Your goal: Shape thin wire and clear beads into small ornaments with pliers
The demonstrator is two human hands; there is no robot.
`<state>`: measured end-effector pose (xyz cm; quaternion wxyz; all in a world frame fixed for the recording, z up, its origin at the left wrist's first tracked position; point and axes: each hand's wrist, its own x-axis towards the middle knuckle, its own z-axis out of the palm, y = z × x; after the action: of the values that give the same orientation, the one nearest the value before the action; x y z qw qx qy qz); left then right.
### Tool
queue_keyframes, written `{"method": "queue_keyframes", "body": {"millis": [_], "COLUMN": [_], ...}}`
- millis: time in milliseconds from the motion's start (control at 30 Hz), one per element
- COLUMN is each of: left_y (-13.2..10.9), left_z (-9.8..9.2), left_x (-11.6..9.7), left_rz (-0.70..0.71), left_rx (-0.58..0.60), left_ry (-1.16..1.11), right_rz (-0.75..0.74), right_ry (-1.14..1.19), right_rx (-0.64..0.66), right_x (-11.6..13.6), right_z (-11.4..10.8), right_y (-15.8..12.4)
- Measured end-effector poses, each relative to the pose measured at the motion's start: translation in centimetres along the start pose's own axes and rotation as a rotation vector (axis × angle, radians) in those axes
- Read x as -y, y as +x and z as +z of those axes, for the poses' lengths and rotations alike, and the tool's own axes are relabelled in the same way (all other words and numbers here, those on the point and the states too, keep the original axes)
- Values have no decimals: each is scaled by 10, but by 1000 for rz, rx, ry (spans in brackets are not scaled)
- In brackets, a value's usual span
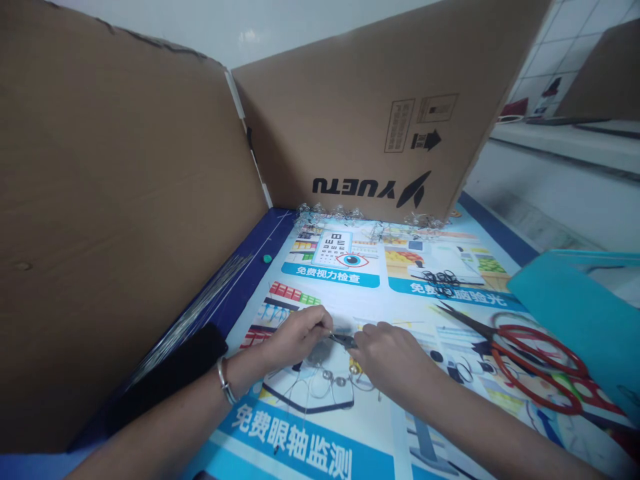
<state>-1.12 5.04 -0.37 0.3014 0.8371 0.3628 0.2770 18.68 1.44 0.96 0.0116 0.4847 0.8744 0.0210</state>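
Note:
My left hand [303,335], with a metal bangle [226,383] on its wrist, pinches the end of a thin wire. My right hand [387,357] is closed around small pliers [344,341], whose jaws point left and meet the wire at my left fingertips. Most of the pliers' handles are hidden in my palm. Just below the hands, on the printed sheet, lie a thin wire loop [320,383] and small round metal pieces [341,382]. Whether that loop joins the pinched wire I cannot tell.
Cardboard panels [125,167] wall off the left and back. Red-handled scissors [537,363] lie at right beside a turquoise sheet [575,307]. Wire pieces [340,212] line the back panel; black coils [440,279] sit nearer. Straight wires [200,300] and a black object [170,373] lie left.

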Motion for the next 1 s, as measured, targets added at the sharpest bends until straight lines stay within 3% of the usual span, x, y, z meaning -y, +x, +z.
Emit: {"method": "queue_keyframes", "body": {"millis": [467,600,1000], "left_y": [0,1,0], "left_z": [1,2,0], "left_x": [3,3,-3], "left_rz": [13,-40,-131], "left_rx": [-14,-34,-33], "left_ry": [-16,-29,-38], "right_rz": [-9,-1,22], "right_ry": [-5,-11,-21], "right_rx": [-1,9,26], "right_x": [0,1,-19], "right_z": [0,-4,-11], "right_y": [0,-1,-31]}}
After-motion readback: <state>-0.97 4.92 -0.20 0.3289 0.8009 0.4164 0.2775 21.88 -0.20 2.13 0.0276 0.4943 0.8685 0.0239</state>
